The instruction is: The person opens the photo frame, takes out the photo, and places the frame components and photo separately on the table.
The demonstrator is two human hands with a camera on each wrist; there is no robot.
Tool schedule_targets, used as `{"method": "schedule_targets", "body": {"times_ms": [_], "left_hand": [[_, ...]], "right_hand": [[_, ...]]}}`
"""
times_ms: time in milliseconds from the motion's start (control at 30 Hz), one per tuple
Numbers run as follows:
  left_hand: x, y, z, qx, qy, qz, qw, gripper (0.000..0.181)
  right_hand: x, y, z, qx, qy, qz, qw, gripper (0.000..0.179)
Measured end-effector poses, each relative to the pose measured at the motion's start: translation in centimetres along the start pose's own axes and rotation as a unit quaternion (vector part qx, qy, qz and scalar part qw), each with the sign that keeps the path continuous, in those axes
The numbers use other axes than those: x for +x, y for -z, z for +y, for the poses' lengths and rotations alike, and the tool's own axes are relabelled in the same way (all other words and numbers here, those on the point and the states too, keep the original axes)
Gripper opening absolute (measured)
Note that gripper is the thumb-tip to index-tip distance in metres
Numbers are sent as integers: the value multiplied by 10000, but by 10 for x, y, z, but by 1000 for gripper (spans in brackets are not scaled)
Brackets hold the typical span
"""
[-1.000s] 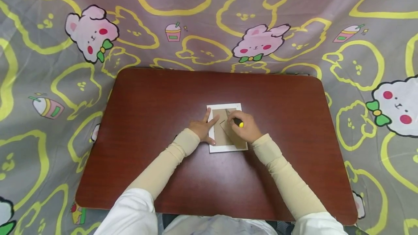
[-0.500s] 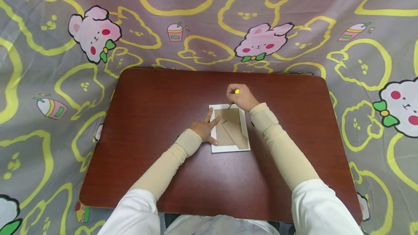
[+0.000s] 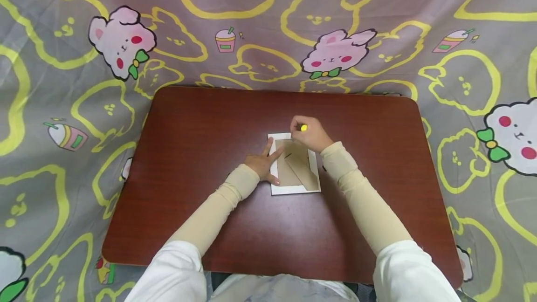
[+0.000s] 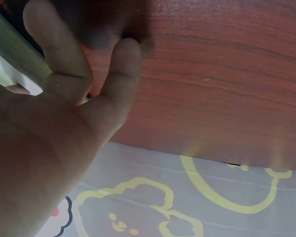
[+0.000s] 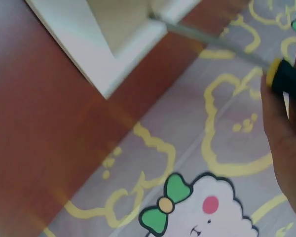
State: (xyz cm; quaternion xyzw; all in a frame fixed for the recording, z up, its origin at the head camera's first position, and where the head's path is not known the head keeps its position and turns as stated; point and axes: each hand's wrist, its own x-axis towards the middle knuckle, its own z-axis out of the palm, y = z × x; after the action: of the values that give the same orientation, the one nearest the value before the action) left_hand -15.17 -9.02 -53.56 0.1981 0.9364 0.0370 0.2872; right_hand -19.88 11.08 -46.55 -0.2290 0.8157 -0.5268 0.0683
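Note:
A white picture frame (image 3: 295, 190) lies face down on the table, its brown backing board (image 3: 285, 174) upward with the flat stand leg on it. My left hand (image 3: 260, 164) rests on the frame's left side, fingers spread, two of them reaching over onto the board. Over the far edge, my right hand (image 3: 312, 134) grips a screwdriver (image 5: 212, 37) by its dark handle with yellow ends. In the right wrist view the screwdriver's tip is at the inner edge of the frame's rim, beside the board. From the head, the right hand hides the tip and part of the far rim.
The dark red-brown wooden table (image 3: 201, 134) has rounded corners and surrounds the frame on all sides. A grey patterned cloth (image 3: 260, 22) with cartoon animals hangs close behind the table and along both sides.
The right hand has moved from over the board to the frame's far edge, turning the screwdriver more upright, then come slightly nearer. The left hand keeps its place on the frame.

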Motion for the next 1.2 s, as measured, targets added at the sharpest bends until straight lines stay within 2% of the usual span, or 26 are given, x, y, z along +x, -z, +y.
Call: {"method": "schedule_targets", "body": {"times_ms": [100, 200, 333, 400, 533, 700, 833, 933, 1033, 1200], "left_hand": [[1, -2, -2, -15, 49, -32, 10000, 122], [3, -3, -4, -43, 103, -24, 9999, 123], [3, -5, -6, -108, 159, 11, 9998, 124], [3, -5, -6, -105, 161, -18, 9998, 124], [5, -5, -7, -135, 154, -88, 9998, 124], [7, -6, -7, -98, 118, -112, 9998, 123], [9, -8, -7, -64, 43, -69, 9999, 123], [10, -9, -6, -80, 7, -48, 10000, 124], [10, -8, -6, -128, -15, -33, 9999, 124], [10, -6, -5, -129, -21, -12, 9999, 123]], "right_hand": [[-28, -16, 9, -581, 641, 72, 9962, 7], [-51, -32, 20, -1069, 1254, 68, 9863, 7], [-64, -47, 30, -1262, 1778, 106, 9759, 12], [-64, -48, 31, -1215, 1859, 174, 9749, 13], [-53, -39, 26, -920, 1574, 295, 9828, 13], [-27, -21, 13, -415, 861, 305, 9950, 13], [-7, -8, 7, -21, 270, 220, 9994, 12], [6, 2, 7, 483, -142, 163, 9986, 11], [13, 12, 7, 1070, -421, 232, 9931, 10], [16, 22, 12, 1435, -490, 368, 9878, 9]]}}
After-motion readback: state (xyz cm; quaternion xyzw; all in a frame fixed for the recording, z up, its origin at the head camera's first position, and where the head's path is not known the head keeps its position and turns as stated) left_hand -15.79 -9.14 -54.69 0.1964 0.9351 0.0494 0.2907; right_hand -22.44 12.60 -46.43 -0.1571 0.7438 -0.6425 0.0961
